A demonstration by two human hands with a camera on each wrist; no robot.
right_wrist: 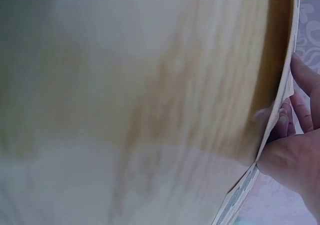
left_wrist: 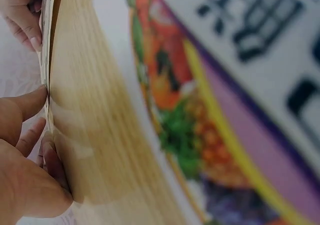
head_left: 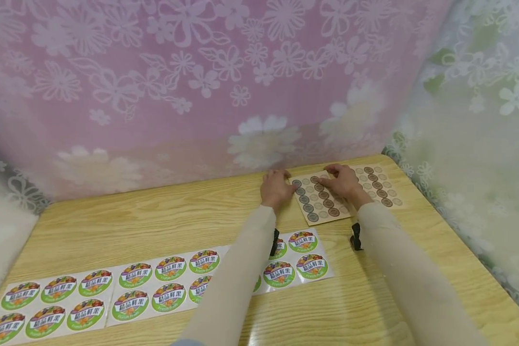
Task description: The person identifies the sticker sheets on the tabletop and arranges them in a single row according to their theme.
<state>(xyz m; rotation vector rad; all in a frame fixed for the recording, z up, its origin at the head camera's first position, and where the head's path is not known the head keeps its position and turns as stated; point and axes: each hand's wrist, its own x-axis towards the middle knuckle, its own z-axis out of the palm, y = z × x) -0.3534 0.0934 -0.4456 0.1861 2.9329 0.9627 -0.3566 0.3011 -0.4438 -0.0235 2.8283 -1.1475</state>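
Note:
A kraft-brown sheet of round stickers [head_left: 313,197] lies near the table's back edge, with columns of dark and pale circles. My left hand [head_left: 277,189] pinches its upper left corner, thumb on the printed face. At the upper right part of this sheet, my right hand [head_left: 345,183] holds the edge between thumb and fingers. Seen edge-on in the left wrist view, the sheet stands slightly off the wood between thumb and fingertips. Partly behind my right hand, another brown sticker sheet [head_left: 389,185] lies to the right.
Long white sheets of round fruit stickers [head_left: 170,270] run across the front left of the wooden table [head_left: 155,218], partly covered by my left forearm. A pink flowered cloth [head_left: 177,96] hangs behind the table, and a pale flowered one [head_left: 480,144] at the right.

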